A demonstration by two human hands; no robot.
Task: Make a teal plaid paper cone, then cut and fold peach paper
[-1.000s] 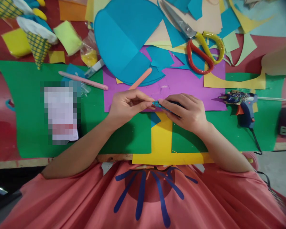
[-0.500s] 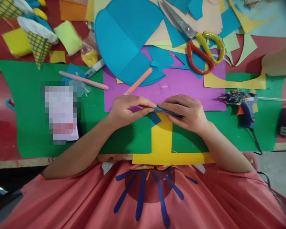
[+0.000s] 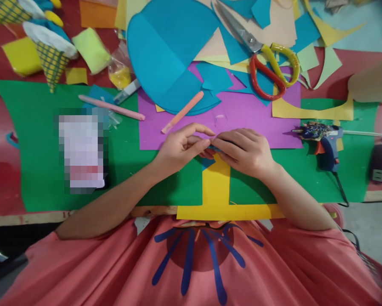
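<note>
Between my hands is a small blue piece [image 3: 215, 148], mostly hidden by the fingers. My right hand [image 3: 246, 151] is closed round it from the right. From the left, my left hand [image 3: 186, 144] touches its end with thumb and curled fingers, the index finger raised above. Both hands are over the lower edge of the purple sheet [image 3: 241, 119]. Under them lie a yellow strip [image 3: 216, 182] and a small blue scrap [image 3: 207, 163] on the green sheet [image 3: 168, 191]. An orange pen [image 3: 182, 112] rests just above my left hand.
Scissors [image 3: 257, 51] lie at the upper right on paper scraps, beside a large blue disc [image 3: 165, 55]. A glue gun [image 3: 329, 146] with its cord is at the right. A pink pen [image 3: 111, 107] and a blurred pale object [image 3: 84, 148] are at the left.
My left index finger has lifted off the blue piece and the other fingers have curled in beneath it. The left hand has shifted slightly right, uncovering the orange pen's lower end.
</note>
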